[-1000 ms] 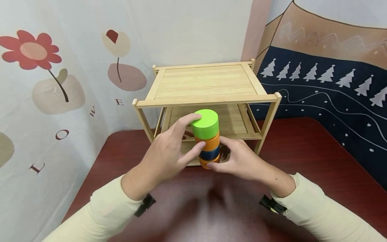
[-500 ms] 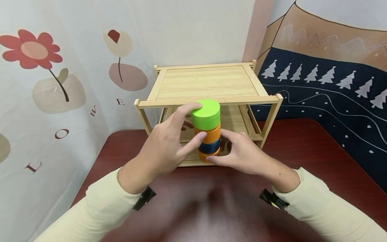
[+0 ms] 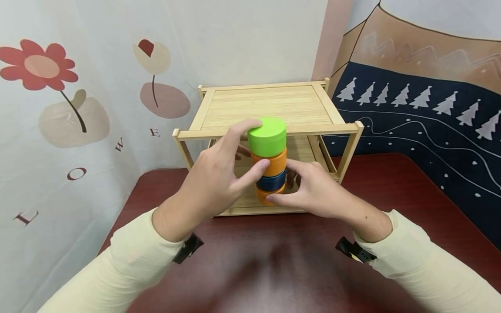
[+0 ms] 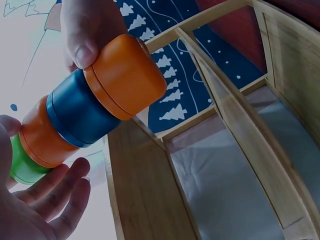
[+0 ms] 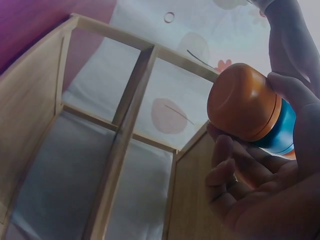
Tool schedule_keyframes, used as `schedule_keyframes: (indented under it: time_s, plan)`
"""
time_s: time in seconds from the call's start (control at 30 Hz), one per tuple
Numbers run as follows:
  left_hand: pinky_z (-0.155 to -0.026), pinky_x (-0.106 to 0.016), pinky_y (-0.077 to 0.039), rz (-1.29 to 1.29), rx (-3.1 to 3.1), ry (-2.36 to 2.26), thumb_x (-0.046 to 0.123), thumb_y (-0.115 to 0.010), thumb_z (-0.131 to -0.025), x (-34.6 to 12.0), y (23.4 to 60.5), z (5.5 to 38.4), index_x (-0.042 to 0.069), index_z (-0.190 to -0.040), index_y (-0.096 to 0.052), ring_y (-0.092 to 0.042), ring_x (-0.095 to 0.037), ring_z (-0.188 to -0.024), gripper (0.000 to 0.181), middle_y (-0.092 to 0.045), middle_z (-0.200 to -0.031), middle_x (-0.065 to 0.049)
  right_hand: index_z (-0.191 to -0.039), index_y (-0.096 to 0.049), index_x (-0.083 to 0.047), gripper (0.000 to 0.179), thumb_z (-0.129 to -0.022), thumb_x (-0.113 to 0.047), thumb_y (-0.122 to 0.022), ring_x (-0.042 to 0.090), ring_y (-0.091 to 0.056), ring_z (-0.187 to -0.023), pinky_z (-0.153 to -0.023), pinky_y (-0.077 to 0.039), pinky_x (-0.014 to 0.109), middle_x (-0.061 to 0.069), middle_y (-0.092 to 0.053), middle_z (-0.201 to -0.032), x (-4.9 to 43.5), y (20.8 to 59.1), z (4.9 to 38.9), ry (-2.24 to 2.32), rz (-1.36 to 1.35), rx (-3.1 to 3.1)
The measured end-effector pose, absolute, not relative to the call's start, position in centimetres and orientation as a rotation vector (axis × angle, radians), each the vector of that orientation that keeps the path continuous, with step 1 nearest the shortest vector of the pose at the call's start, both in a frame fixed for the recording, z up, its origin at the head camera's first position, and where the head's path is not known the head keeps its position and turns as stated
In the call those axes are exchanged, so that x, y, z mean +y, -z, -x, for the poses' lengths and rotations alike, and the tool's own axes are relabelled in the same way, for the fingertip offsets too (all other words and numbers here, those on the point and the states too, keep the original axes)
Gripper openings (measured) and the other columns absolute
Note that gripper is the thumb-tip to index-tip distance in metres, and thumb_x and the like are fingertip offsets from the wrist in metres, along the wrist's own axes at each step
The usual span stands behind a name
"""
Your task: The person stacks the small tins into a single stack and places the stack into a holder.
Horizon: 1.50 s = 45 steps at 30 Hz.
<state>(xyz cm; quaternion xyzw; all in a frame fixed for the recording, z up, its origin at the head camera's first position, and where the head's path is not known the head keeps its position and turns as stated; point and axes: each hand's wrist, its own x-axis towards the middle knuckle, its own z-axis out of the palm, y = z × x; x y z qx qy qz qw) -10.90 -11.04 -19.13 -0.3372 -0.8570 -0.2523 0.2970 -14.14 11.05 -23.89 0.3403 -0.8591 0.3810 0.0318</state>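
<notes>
Both hands hold a stack of round lidded jars, upright in front of the wooden shelf. A lime-green jar (image 3: pixel 268 138) tops it, above an orange jar (image 3: pixel 275 163), a dark blue jar (image 3: pixel 271 181) and a lower orange jar (image 3: pixel 264 198). My left hand (image 3: pixel 213 174) grips the upper part, index finger on the green top and thumb on the upper orange jar. Low on the stack, my right hand (image 3: pixel 313 191) pinches the bottom orange jar. That jar's rounded underside (image 5: pixel 232 100) shows bare in the right wrist view. Some fingers are hidden behind the stack.
The light wooden shelf (image 3: pixel 258 106) with tiered boards stands directly behind the stack, its front rail (image 3: pixel 313 129) near the green jar's height. A dark red table (image 3: pixel 250 261) lies below. Printed cloth walls (image 3: pixel 415 130) close in the back and sides.
Both hands have raised the stack, its green top climbing to overlap the shelf's front rail in the head view. The grips look the same.
</notes>
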Motion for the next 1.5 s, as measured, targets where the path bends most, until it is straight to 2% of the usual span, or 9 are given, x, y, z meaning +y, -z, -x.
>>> schedule_keyframes:
  time_s: [0.2,0.33,0.73,1.03,1.23,1.5]
  plan:
    - [-0.075,-0.034,-0.056,0.901,-2.275,0.676,0.030,-0.068,-0.095,-11.0,18.6,11.3,0.012,-0.141,-0.038,-0.070,-0.017,-0.090,0.057,-0.065,-0.112,-0.007,-0.121,-0.064,-0.015,0.053,-0.077,-0.036,-0.087,0.012,-0.062,-0.075,-0.063,-0.052,0.028,-0.006,-0.073,-0.095,11.2,23.1,14.3,-1.124,-1.034,-2.651]
    - [-0.076,-0.034,-0.056,0.903,-2.275,0.682,0.030,-0.067,-0.095,-11.0,18.3,11.4,0.012,-0.141,-0.038,-0.070,-0.017,-0.090,0.057,-0.064,-0.114,-0.008,-0.120,-0.064,-0.016,0.052,-0.077,-0.036,-0.086,0.012,-0.061,-0.072,-0.061,-0.051,0.028,-0.006,-0.072,-0.091,11.2,22.7,14.4,-1.138,-1.032,-2.663]
    - [-0.078,-0.031,-0.056,0.958,-2.257,0.702,0.028,-0.066,-0.096,-10.7,17.2,11.8,0.011,-0.141,-0.038,-0.071,-0.016,-0.087,0.057,-0.064,-0.116,-0.010,-0.123,-0.063,-0.017,0.052,-0.080,-0.036,-0.084,0.012,-0.064,-0.076,-0.065,-0.054,0.030,-0.005,-0.073,-0.098,11.8,21.9,14.3,-1.141,-1.021,-2.690]
    - [-0.076,-0.031,-0.056,0.989,-2.267,0.625,0.032,-0.065,-0.097,-10.7,15.6,12.0,0.011,-0.142,-0.037,-0.070,-0.018,-0.087,0.057,-0.064,-0.116,-0.010,-0.120,-0.064,-0.016,0.048,-0.080,-0.036,-0.084,0.015,-0.057,-0.067,-0.059,-0.048,0.029,-0.005,-0.070,-0.085,12.0,21.0,14.6,-1.085,-1.018,-2.668]
    - [-0.080,-0.029,-0.055,0.988,-2.293,0.674,0.032,-0.064,-0.097,-10.9,15.2,12.1,0.012,-0.143,-0.036,-0.069,-0.016,-0.087,0.057,-0.064,-0.117,-0.009,-0.121,-0.064,-0.016,0.048,-0.081,-0.036,-0.083,0.016,-0.057,-0.068,-0.059,-0.048,0.030,-0.004,-0.071,-0.088,11.7,20.6,14.5,-1.087,-1.012,-2.688]
    - [-0.078,-0.029,-0.056,0.946,-2.324,0.766,0.032,-0.063,-0.098,-11.1,14.5,11.9,0.015,-0.145,-0.034,-0.068,-0.015,-0.087,0.058,-0.063,-0.117,-0.008,-0.119,-0.064,-0.018,0.047,-0.081,-0.039,-0.082,0.017,-0.056,-0.069,-0.059,-0.046,0.032,-0.003,-0.069,-0.085,11.1,19.6,14.4,-1.086,-0.974,-2.698]
